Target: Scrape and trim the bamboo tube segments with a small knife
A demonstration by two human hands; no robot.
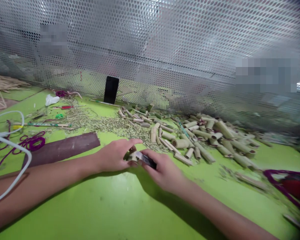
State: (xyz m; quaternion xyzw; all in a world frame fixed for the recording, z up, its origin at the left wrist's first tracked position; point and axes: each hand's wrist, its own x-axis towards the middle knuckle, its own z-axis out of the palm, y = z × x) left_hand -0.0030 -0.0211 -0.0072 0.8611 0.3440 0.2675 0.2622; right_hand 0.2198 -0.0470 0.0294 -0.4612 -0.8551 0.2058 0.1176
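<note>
So we're at a bright green table [102, 206], a bit scuffed and dusty, with a curved perforated metal screen [165, 50] walling off the far side. What's behind the mesh is too hazy to make out.

Both our hands meet in the middle. The left hand [113, 155] pinches a short bamboo piece [133, 156], thumb under and fingers curled over the top. It's a pale tan stub, right at our fingertips and just above the tabletop. The right hand [165, 171] is clenched around a small knife [145, 159] with a dark handle and a shiny flat blade, and the blade sits against the stub. It's blurry there, so we can't tell exactly where the edge sits.

Just beyond our fingers is a spread of greenish shavings [110, 125]. Past the right fingers, off to the right, there's a big loose pile of bamboo tubes [205, 135], hollow and cut short. Left of the left fingers lies a dark brown plank [62, 148], then a purple cord [31, 143] and a white cable [17, 146]. Well beyond the fingers, a black phone [111, 90] leans upright on the screen.

As for writing, a long stick [40, 124] far left of the fingers has some print on it, but it's too small for us to read.
</note>
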